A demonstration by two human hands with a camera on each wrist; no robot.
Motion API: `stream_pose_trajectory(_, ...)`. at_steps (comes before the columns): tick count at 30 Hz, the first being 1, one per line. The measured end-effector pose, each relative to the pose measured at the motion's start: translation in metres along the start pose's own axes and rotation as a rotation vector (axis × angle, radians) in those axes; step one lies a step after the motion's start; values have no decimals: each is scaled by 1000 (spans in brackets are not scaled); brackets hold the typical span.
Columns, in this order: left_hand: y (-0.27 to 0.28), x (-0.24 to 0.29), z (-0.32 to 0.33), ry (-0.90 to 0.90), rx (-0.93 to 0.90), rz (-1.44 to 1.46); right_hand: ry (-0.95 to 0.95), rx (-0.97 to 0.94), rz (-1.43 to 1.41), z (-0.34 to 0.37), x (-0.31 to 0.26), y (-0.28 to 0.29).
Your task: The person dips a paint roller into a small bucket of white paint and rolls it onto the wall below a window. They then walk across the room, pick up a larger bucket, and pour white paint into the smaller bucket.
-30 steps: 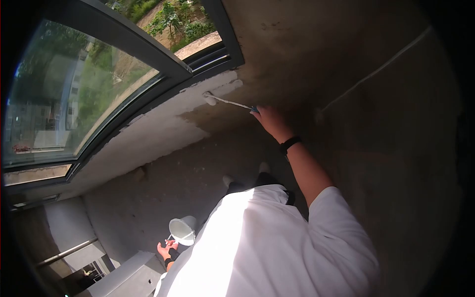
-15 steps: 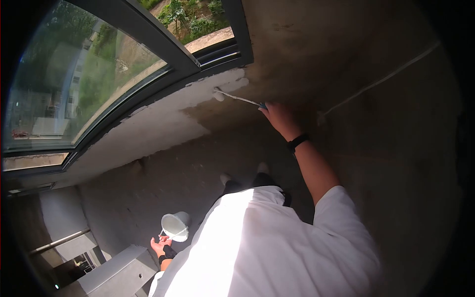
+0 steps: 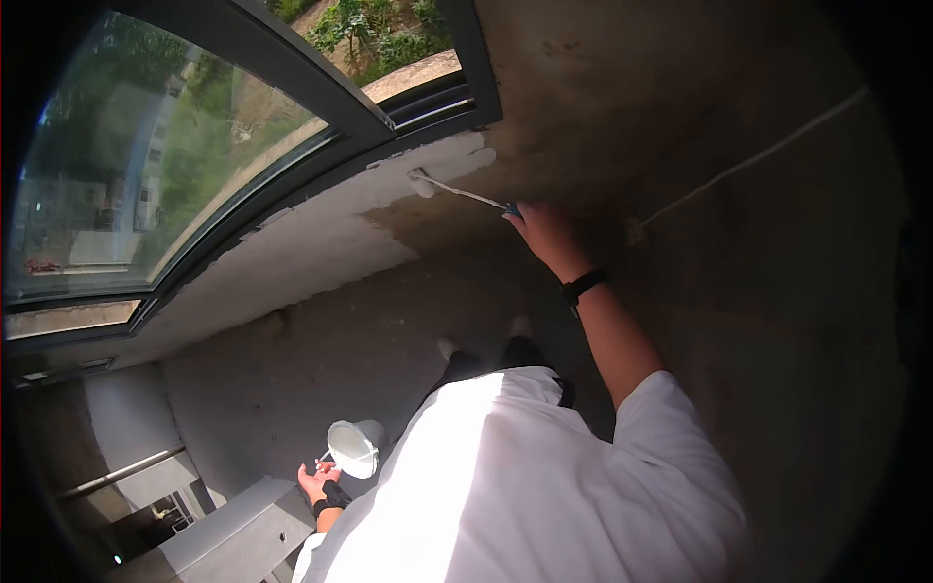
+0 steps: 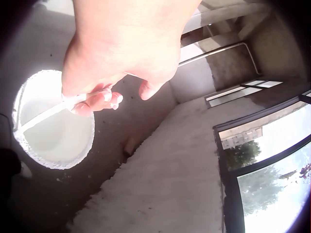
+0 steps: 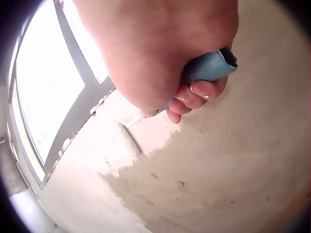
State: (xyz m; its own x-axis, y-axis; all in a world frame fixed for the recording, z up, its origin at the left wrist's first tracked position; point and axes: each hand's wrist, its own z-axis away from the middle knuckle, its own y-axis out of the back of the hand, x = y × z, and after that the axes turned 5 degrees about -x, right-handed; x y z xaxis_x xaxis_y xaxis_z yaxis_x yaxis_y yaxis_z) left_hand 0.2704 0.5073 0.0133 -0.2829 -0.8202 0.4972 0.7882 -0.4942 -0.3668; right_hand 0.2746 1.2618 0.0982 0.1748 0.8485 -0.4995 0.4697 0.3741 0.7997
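Observation:
My right hand (image 3: 549,236) grips the blue handle (image 5: 211,67) of a paint roller (image 3: 422,185), fingers wrapped around it in the right wrist view. The small white roller head (image 5: 127,140) lies against the wall under the window, where white paint (image 3: 330,214) meets a bare brownish patch (image 3: 437,222). Low on the other side, my left hand (image 3: 319,481) holds a white bucket (image 3: 375,433) by its bail handle (image 4: 44,118), fingers curled around the handle. Pale paint (image 4: 58,138) shows inside the bucket, and its rim is crusted with white.
A dark-framed window (image 3: 369,136) runs above the painted strip, with plants outside. Near the left hand is a grey boxy ledge (image 3: 228,539), with a pipe (image 3: 126,471) beyond. My feet (image 3: 447,347) stand on the grey floor. A pale line (image 3: 753,160) crosses the dark wall at right.
The head view has shifted a little. The roller head has slid slightly left along the wall, right hand still gripping it. The bucket remains in the left hand.

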Motion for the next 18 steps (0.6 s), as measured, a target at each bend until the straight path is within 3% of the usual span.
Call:
stream_pose_trajectory(7, -11, 5, 16, -27, 14, 41, -97, 103, -171, 44, 76, 25)
stream_pose_trajectory(11, -21, 7, 27, -58, -42, 48, -164, 26, -195, 62, 72, 22)
stream_pose_trajectory(18, -21, 23, 35, -92, -66, 39, -289, -101, -890, 80, 31, -27)
